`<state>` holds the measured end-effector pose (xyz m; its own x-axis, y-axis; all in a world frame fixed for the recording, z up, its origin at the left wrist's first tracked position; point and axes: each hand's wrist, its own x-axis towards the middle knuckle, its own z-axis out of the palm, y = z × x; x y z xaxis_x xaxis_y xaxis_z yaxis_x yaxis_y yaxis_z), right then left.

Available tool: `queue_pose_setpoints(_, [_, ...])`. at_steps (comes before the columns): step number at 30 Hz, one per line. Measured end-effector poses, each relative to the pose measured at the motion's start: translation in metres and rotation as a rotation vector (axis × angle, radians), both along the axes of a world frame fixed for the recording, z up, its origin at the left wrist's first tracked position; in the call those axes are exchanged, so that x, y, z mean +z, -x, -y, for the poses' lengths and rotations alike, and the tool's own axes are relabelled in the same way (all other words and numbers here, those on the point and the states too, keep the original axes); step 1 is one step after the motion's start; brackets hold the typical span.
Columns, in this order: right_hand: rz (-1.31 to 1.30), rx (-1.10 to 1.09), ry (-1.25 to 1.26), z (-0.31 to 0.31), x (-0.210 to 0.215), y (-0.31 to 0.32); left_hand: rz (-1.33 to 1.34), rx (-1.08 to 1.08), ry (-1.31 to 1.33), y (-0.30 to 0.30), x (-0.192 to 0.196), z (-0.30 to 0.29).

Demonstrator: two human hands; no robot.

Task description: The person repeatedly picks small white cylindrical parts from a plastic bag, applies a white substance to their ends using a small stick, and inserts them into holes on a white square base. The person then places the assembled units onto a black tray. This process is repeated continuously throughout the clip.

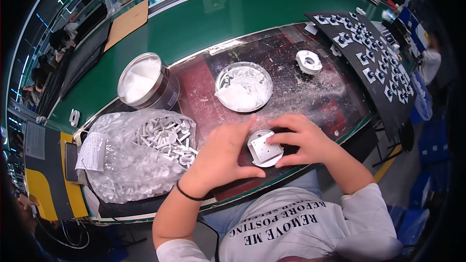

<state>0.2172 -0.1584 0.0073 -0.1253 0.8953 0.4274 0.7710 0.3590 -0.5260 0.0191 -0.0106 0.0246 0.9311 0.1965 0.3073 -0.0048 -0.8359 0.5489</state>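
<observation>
Round housing: You hold a small round pale plastic housing (265, 148) between both hands, just over the near edge of the glass-topped mat (310, 97); a flat perforated metal plate sits in its upturned face.
Left hand: Your left hand (221, 157) is loosely curled, thumb under the housing's near rim and forefinger raised along its left side.
Right hand: Your right hand (303, 138) pinches the housing's far and right rim, fingers bent, thumb at its lower right.
Handling: It looks light and stiff, a hard moulded shell. It is probably smooth, and slippery if any paste gets on it, so hold it by the rim and keep your fingertips off the plate.
Paste dish: Just beyond your hands stands a shallow round dish (243, 86) of white paste, soft and smeary.
Tin: Beyond your left hand and further left is an open metal tin (145, 83) of the same white stuff, likely heavy.
Bag: Left of your left hand lies a crumpled clear plastic bag (131, 157) of small pale moulded parts, with a white paper label (92, 151) stuck at its left end.
Second housing: Beyond your right hand, well apart, a similar white round part (308, 61) rests on the mat.
Black tray: To the far right, a long black sheet (374, 63) carries rows of small white-and-dark pieces.
Cardboard: Far beyond the tin, a tan cardboard sheet (127, 23) lies on the green bench (204, 19).
Yellow and black panels: At the far left, near the bench end, stand yellow and dark flat panels (48, 174), detail unclear.
</observation>
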Motion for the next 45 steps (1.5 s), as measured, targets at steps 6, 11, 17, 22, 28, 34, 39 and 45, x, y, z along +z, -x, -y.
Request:
queue_pose_setpoints(6, [-0.13,-0.151,-0.1,0.027,-0.005,-0.019,-0.381,0.461,-0.182,0.052,0.024,-0.041])
queue_pose_setpoints(11, [-0.141,-0.226,-0.112,0.037,-0.012,-0.02,-0.478,0.605,-0.273,0.056,0.006,-0.054])
queue_pose_setpoints(17, [-0.134,-0.22,-0.177,0.04,-0.013,-0.018,-0.436,0.633,-0.298,0.052,0.003,-0.058])
queue_pose_setpoints(22, [-0.189,-0.262,-0.226,0.042,-0.005,-0.015,-0.107,0.67,-0.191,0.045,0.02,-0.053])
queue_pose_setpoints(28, [-0.072,-0.107,-0.234,0.008,0.014,0.021,-0.084,0.209,0.482,0.015,0.022,0.001])
queue_pose_setpoints(34, [-0.004,0.082,-0.246,-0.01,0.015,0.038,-0.047,0.072,0.758,0.011,0.004,0.02])
queue_pose_setpoints(39, [0.078,0.132,-0.203,-0.012,0.02,0.028,-0.102,0.058,0.811,0.009,0.015,0.021])
queue_pose_setpoints(45, [0.038,0.002,-0.23,-0.023,0.019,0.02,0.032,0.073,0.474,0.007,0.01,0.016])
